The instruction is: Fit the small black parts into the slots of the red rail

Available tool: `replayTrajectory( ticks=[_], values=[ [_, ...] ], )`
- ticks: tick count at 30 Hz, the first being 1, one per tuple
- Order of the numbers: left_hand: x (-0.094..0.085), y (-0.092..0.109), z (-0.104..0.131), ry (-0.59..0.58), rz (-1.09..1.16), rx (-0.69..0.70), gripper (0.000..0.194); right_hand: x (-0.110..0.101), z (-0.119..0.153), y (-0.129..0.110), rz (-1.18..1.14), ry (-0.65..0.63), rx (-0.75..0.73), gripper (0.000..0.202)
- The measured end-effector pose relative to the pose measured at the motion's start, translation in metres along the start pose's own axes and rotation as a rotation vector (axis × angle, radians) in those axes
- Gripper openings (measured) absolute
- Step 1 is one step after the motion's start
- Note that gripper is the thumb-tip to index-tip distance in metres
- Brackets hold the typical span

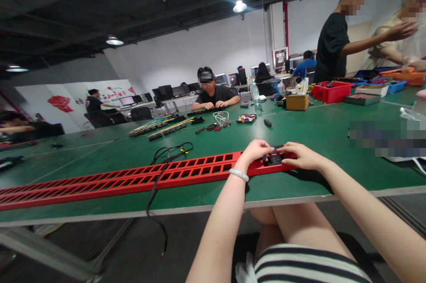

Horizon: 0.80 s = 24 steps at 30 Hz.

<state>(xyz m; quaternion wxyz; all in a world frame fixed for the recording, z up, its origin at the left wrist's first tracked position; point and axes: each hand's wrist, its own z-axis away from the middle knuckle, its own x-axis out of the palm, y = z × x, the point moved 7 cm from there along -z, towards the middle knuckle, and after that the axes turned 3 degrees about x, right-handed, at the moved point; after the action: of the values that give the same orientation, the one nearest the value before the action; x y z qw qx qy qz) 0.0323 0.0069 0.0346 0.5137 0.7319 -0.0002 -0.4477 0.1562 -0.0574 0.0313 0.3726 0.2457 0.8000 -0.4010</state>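
A long red slotted frame [186, 176] lies along the near side of the green table, its right end in front of me. At that end sits a small black part [275, 159], set in or on the frame. My left hand [258, 149] reaches it from the left, fingers bent and closed at its edge. From the right, my right hand [296, 154] has its fingertips on the same black part, thumb lower and apart from the fingers. A black cable [159, 172] crosses the frame and hangs over the table edge. The fingers hide much of the part.
Across the table [333, 127] a person in a headset works with their hands. Bundled strips with wires [166, 129], a bottle [255, 94], a cardboard box [297, 102] and a red bin [333, 92] stand farther back. Two people are at the right.
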Motion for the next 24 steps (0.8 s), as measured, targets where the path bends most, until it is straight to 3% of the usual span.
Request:
replayTrajectory(
  ticks=[8,12,17,21,24],
  values=[
    [0.0,0.005,-0.006,0.13,0.067,0.069,0.049,-0.014,0.002,-0.01,0.014,0.237,-0.042,0.046],
    [0.0,0.009,-0.005,0.165,0.093,0.115,0.053,-0.01,0.001,-0.012,0.031,0.239,-0.062,0.049],
    [0.014,0.021,-0.004,0.138,0.2,0.246,0.061,-0.007,-0.001,-0.024,-0.027,0.279,-0.131,0.055],
    [0.022,0.024,-0.006,0.155,0.132,0.233,0.067,-0.005,-0.002,-0.025,-0.08,0.263,-0.15,0.046],
    [0.023,0.028,-0.006,0.203,0.085,0.227,0.065,-0.005,-0.001,-0.025,-0.134,0.231,-0.13,0.051]
  ],
)
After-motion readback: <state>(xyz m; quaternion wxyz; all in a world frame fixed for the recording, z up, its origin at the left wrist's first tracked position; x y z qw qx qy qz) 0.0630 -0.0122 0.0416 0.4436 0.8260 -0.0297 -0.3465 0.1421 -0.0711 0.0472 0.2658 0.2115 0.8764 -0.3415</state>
